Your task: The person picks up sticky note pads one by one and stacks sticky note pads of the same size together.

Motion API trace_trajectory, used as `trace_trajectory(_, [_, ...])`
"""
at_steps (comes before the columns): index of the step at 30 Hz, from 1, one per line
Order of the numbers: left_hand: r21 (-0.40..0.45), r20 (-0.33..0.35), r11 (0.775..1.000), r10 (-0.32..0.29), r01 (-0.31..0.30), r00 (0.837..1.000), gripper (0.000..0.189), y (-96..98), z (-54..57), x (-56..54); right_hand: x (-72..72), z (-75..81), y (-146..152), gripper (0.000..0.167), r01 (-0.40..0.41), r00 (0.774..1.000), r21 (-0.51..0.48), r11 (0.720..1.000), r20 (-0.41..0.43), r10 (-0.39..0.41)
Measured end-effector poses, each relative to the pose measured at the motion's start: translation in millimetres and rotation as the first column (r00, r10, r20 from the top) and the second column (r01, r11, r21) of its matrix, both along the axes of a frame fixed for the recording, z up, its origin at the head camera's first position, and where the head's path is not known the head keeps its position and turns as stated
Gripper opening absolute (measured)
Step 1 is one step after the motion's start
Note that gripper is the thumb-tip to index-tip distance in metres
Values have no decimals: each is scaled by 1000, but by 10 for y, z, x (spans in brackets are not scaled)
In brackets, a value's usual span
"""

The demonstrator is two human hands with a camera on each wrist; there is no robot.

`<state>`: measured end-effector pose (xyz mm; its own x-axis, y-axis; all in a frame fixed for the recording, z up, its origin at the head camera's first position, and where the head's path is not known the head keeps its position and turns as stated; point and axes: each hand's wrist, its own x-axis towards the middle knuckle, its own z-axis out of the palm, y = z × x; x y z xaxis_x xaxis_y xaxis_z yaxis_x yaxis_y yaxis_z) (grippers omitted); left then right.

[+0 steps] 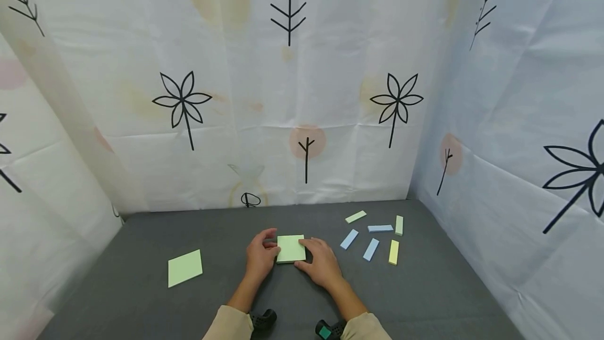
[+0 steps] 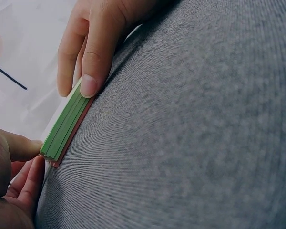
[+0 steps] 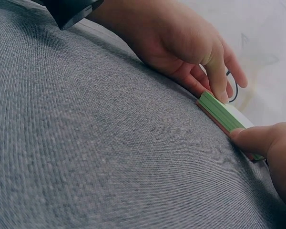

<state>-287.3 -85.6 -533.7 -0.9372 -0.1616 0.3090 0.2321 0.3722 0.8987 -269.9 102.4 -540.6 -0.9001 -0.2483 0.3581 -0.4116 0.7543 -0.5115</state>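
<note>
A square stack of light green sticky note pads (image 1: pixel 290 250) lies flat on the grey table between both hands. Layered green edges show in the left wrist view, with a thin reddish layer (image 2: pixel 72 132) at the bottom. My left hand (image 1: pixel 260 257) is at the stack's left side, thumb on its edge and fingers close beside it. From the right, my right hand (image 1: pixel 323 265) grips the stack, its thumb (image 3: pixel 243 137) against the near side and a finger at the far right corner. The underside is hidden.
A larger light green square (image 1: pixel 185 268) lies to the left. Right of the hands are several narrow strips: blue ones (image 1: pixel 370 250), pale green ones (image 1: pixel 399 225) and a yellow one (image 1: pixel 394 252). Patterned white cloth (image 1: pixel 340 172) surrounds the table's back and sides.
</note>
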Motion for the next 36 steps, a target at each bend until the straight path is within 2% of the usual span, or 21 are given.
trace_trajectory(6, [7, 5, 1000, 19, -19, 1000, 47, 10, 2, -14, -12, 9, 0, 55, 4, 1000, 8, 1000, 3, -4])
trace_trajectory(11, [10, 9, 1000, 27, -27, 1000, 45, -3, 15, 15, -3, 12, -4, 54, 5, 1000, 6, 1000, 4, -5])
trace_trajectory(24, [-6, -1, 999, 47, -47, 999, 41, -142, 29, 81, -2, 14, 21, 55, 3, 1000, 4, 1000, -21, -3])
trace_trajectory(28, [-28, -26, 999, 45, -45, 999, 40, -197, 41, 93, -6, 10, 28, 55, 2, 1000, 7, 1000, -26, -2])
trace_trajectory(36, [-145, -118, 989, 9, -26, 993, 38, -304, 35, 175, 7, -22, 13, 55, -8, 1000, 2, 1000, -17, 8])
